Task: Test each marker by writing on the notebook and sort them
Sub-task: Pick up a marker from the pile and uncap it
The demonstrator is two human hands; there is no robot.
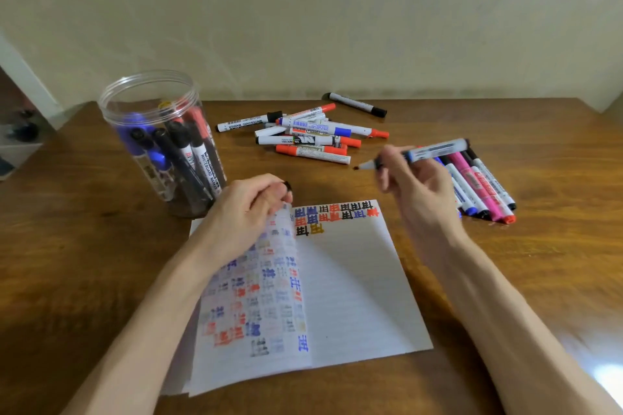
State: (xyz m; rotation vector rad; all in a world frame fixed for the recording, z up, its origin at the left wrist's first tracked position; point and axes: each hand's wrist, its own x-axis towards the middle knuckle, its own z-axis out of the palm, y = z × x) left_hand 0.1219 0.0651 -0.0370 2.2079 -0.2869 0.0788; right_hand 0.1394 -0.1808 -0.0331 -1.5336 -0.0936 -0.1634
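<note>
Our notebook (354,280) lies open on the brown worktop (84,263), pages rowed with red, blue and black test marks. Just beyond its far edge our right hand (418,189) pinches an uncapped marker (438,149), white-barrelled with blue label, lying crosswise, nib pointing left and slightly down. Our left hand (249,205) rests on the left page, pinching a black cap (287,186).
</note>
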